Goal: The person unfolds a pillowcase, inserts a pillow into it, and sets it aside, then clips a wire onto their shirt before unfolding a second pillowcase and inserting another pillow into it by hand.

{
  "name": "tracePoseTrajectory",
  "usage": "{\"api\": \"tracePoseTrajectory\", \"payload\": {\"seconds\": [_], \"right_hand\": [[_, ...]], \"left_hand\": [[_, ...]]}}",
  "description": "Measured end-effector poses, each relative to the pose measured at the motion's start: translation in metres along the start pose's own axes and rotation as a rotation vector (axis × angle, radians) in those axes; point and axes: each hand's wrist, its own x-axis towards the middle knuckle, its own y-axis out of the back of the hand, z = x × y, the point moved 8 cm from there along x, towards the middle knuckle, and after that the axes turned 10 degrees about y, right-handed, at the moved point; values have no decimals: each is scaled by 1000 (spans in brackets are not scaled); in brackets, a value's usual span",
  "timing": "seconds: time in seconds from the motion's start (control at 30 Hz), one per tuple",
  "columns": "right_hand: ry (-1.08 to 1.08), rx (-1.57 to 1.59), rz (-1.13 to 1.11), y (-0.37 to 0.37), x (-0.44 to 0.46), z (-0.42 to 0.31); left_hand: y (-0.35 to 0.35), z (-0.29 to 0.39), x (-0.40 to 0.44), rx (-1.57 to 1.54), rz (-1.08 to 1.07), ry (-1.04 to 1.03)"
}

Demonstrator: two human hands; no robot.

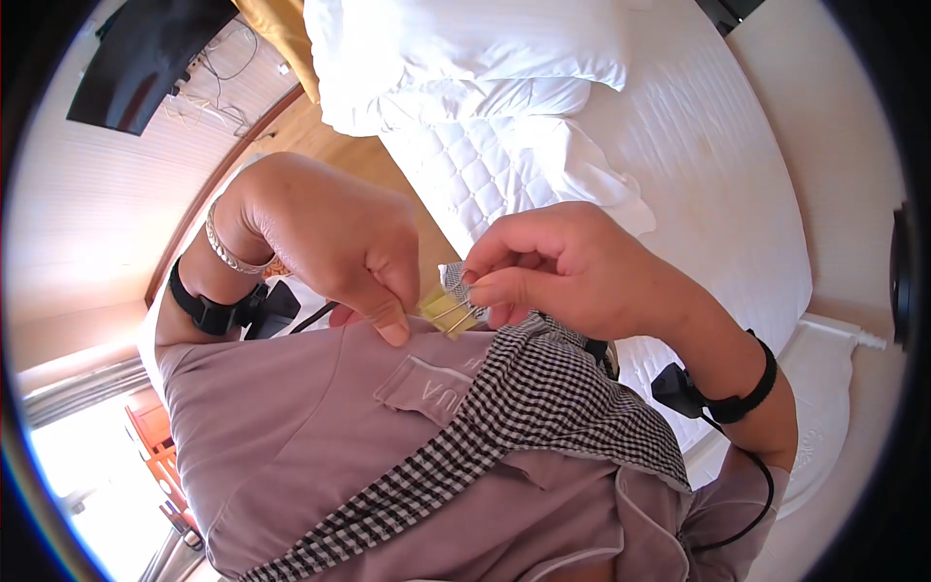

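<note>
My right hand pinches the silver wire handles of a yellow binder clip between thumb and fingers. The clip sits at the edge of a mauve shirt, close to its chest pocket. Just left of it, my left hand is closed, its thumb pressed on the shirt fabric. A black-and-white checked cloth runs diagonally across the shirt, and a piece of it shows beside the clip. Whether the clip's jaws grip the fabric is hard to make out.
Beyond my hands is a bed with a white quilted cover and a white pillow. A black television hangs on the left wall with loose cables. Black straps with small devices circle both forearms, a cable trailing from the right one.
</note>
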Motion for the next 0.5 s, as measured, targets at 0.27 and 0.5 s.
{"api": "tracePoseTrajectory", "payload": {"seconds": [0.27,0.5], "right_hand": [[-79,-94,-48,-15,34,0],[-116,77,-37,-26,43,13]], "left_hand": [[6,-28,-18,-7,38,-30],[9,-35,-19,16,38,-133]]}}
